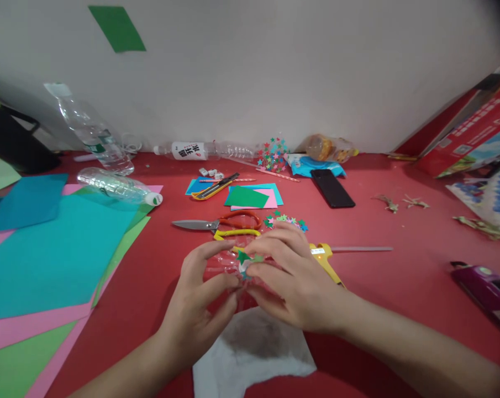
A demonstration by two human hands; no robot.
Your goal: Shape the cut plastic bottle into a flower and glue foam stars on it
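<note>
Both hands meet over the red table, low in the middle of the view. My left hand (200,298) curls around a clear plastic piece (222,266), thumb and fingers closed on its side. My right hand (287,276) closes over the same piece from the right, its fingertips pressing on a small green paper star (244,256) stuck on top. Just behind the hands lie scissors (216,225) with orange and yellow handles and a small heap of paper stars (286,221). A yellow glue gun (326,260) pokes out from behind my right hand.
Coloured paper sheets (51,260) cover the left side, with clear plastic bottles (117,188) on and behind them. A white tissue (253,348) lies below the hands. Farther back are a utility knife (214,188), small paper squares (253,196), a black phone (331,188) and red boxes (469,132) at right.
</note>
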